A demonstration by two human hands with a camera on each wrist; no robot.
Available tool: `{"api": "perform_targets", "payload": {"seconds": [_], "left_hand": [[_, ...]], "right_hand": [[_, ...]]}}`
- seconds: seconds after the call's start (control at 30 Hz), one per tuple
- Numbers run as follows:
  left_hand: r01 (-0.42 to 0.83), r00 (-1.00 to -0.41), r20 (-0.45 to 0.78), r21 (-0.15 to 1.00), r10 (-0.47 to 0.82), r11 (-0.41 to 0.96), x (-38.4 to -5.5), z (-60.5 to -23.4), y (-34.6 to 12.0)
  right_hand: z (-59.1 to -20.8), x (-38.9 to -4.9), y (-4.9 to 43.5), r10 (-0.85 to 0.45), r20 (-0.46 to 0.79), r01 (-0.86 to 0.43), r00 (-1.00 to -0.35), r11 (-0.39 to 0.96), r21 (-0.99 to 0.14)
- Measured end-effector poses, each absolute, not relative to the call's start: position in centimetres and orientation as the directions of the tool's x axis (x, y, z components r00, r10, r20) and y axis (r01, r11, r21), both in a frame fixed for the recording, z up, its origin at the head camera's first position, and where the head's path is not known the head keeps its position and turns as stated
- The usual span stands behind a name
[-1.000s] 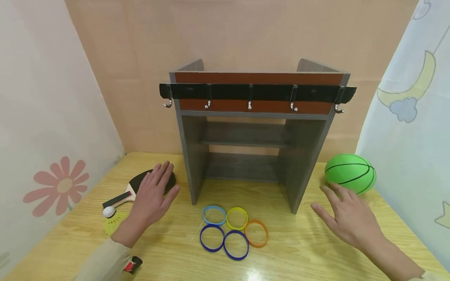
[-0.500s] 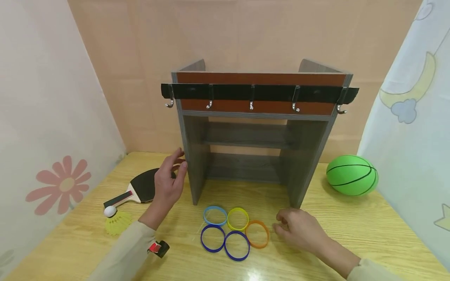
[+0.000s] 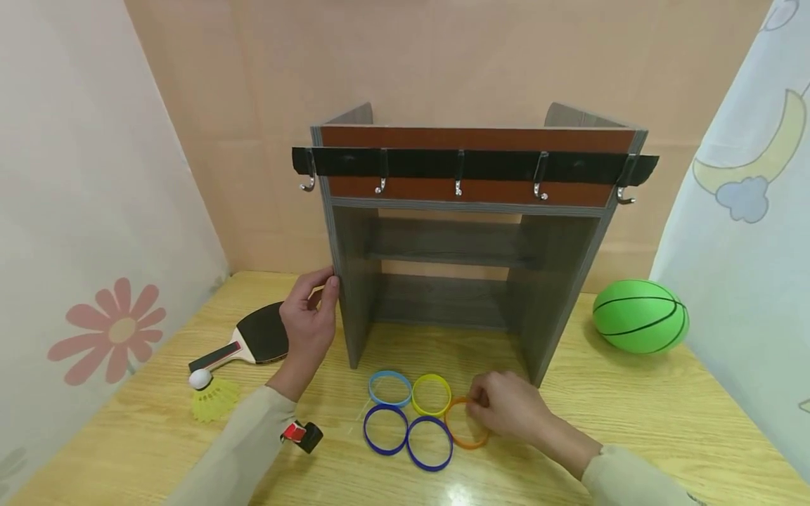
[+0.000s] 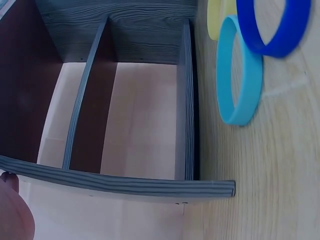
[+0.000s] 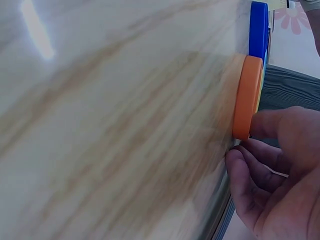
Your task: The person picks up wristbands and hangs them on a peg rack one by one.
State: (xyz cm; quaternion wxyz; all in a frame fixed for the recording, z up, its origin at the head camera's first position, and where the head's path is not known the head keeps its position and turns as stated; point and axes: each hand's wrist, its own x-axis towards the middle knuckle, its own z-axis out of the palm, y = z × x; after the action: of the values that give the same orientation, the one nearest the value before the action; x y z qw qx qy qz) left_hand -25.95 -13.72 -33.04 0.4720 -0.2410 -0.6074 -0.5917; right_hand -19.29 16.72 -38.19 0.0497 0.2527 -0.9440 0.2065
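My right hand (image 3: pixel 509 406) pinches the upper right side of an orange wristband (image 3: pixel 470 447) lying on the table. In the right wrist view, thumb and bent fingers meet at the end of the orange band (image 5: pixel 247 97). Against the orange one lie a yellow wristband (image 3: pixel 415 402) and a dark blue wristband (image 3: pixel 430 469); a second dark blue band (image 3: pixel 384 453) and a light blue band (image 3: pixel 390 372) complete the cluster. My left hand (image 3: pixel 309 320) touches the outer left side panel of a grey shelf (image 3: pixel 346 309) with its fingertips, thumb near the front edge.
A black strip (image 3: pixel 418 163) with several metal hooks crosses the shelf's brown top board. At left lie a table tennis bat (image 3: pixel 262 334) and a yellow shuttlecock (image 3: pixel 214 400). A green ball (image 3: pixel 640 316) sits at right. Cloth walls (image 3: pixel 405 63) enclose the table.
My right hand has moved left from near the green ball to the orange wristband and pinches it. The left hand has moved right from over the bat to the shelf's side.
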Motion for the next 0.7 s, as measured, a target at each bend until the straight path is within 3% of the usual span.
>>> {"api": "perform_targets", "payload": {"seconds": [0.17, 0.43, 0.7], "left_hand": [[0.85, -0.436, 0.849, 0.497, -0.298, 0.176, -26.0, -33.1, -13.6], [0.842, -0.451, 0.831, 0.517, -0.324, 0.155, -26.0, -32.9, -13.6], [0.843, -0.449, 0.83, 0.517, -0.332, 0.151, -26.1, -32.7, -13.7]], "right_hand": [[-38.2, -19.4, 17.2, -0.46, 0.172, -0.488, -0.871, 0.775, -0.401], [-37.5, -19.9, 18.9, -0.482, 0.127, -0.453, -0.867, 0.654, -0.606], [-35.4, -20.0, 20.9, -0.463, -0.083, -0.165, -0.882, 0.469, -0.867]]}}
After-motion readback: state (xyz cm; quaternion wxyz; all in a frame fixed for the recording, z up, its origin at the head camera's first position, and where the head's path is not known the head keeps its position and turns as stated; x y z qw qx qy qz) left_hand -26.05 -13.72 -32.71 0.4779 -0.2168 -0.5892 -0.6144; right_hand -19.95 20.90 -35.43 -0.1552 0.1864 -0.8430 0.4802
